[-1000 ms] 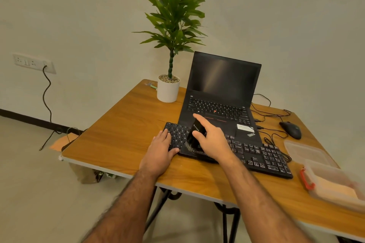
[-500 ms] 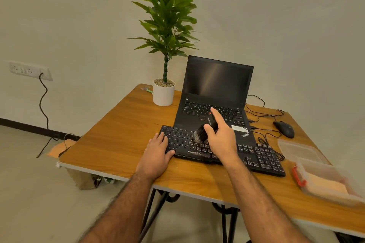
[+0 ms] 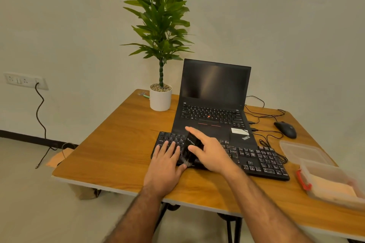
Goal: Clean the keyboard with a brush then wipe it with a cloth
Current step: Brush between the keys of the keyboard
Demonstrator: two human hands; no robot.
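Nearest the camera, the left hand [image 3: 165,161] lies flat with straight fingers on the left end of the black keyboard [image 3: 256,159], pressing down, apparently to steady it. Just beside it the right hand [image 3: 209,151] grips a black brush [image 3: 190,149], thumb on the near side and forefinger stretched out along the top; the rest of that grip is hidden behind the brush body. The brush's long axis runs roughly from the far edge of the keyboard toward its near edge, bristles at the near end, touching the keys close to the left thumb. The keyboard itself lies lengthwise left to right across the wooden table [image 3: 110,150], so most of its unswept length extends to the right of the brush, on the right hand's own side; my judgement is that brushing is in hand and the next strokes should travel rightward, away from the left hand. No cloth can be made out for certain; an orange mass sits in the clear plastic box [image 3: 333,185] at the right. Farther back stand an open laptop [image 3: 213,104], a mouse [image 3: 285,129] and a potted plant [image 3: 160,96]
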